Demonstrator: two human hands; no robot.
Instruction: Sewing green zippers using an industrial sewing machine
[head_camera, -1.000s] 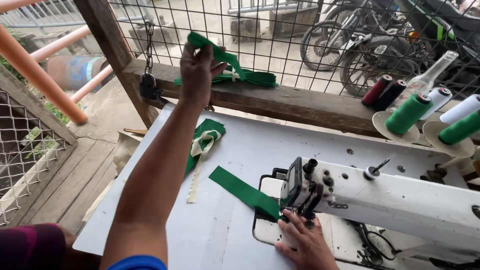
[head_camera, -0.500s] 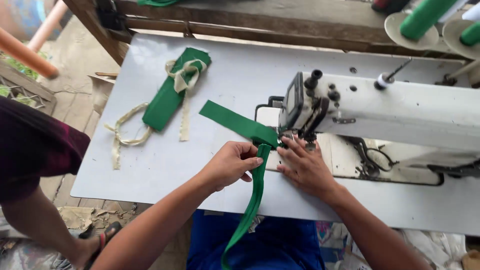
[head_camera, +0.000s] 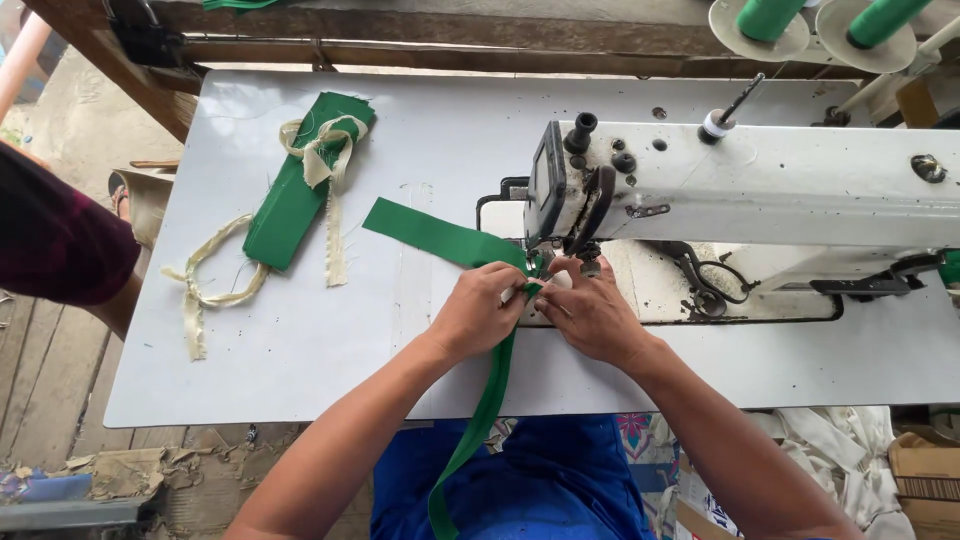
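Both your left hand (head_camera: 482, 310) and right hand (head_camera: 592, 315) are closed in a pinch on the flat, plain green strap (head_camera: 440, 237) just before the sewing machine (head_camera: 740, 190) needle, its long axis running from far left across the table (head_camera: 300, 340), folding there, then dropping near over the edge.

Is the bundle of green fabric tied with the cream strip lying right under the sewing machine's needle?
No, the green bundle lies apart at the table's far left.
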